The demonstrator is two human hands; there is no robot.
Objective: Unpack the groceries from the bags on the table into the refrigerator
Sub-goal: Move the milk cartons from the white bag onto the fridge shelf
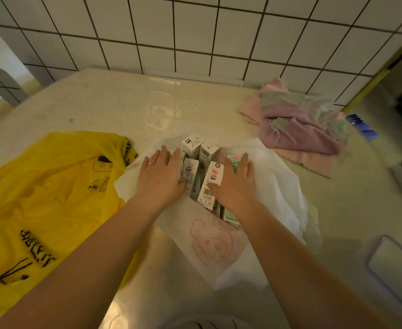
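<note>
On the pale tabletop (114, 100), against a wall of white tiles with dark grout, a white plastic bag (276, 186) with a pink cartoon outline printed on its near side lies open, and a cluster of small milk cartons (210, 184) stands packed inside it, their tops and printed sides showing through the mouth. Both of the person's bare forearms reach in from the near edge. Their left hand (160, 173), a ring on one finger, lies flat with straight fingers pressed against the cartons on the left side of the cluster, its grip apart and closed round nothing. Their right hand (234, 182) lies on the right side of the cluster, fingers extended over a mint-green carton and the bag's edge, thumb resting on the face of a white carton; its grip too looks apart, pressing rather than clamped, though the fingertips dip toward the bag and are partly hidden. To the left, touching the white bag's edge, a crumpled yellow plastic bag (40, 186) with black print lies flattened. Well apart at the back right sits a heap of pink and pale green cloths (299, 124), with a small blue object (361, 127) just beside it at the table's right edge. Near the front right corner lies a clear rectangular lid or container (394, 269), blurred.
</note>
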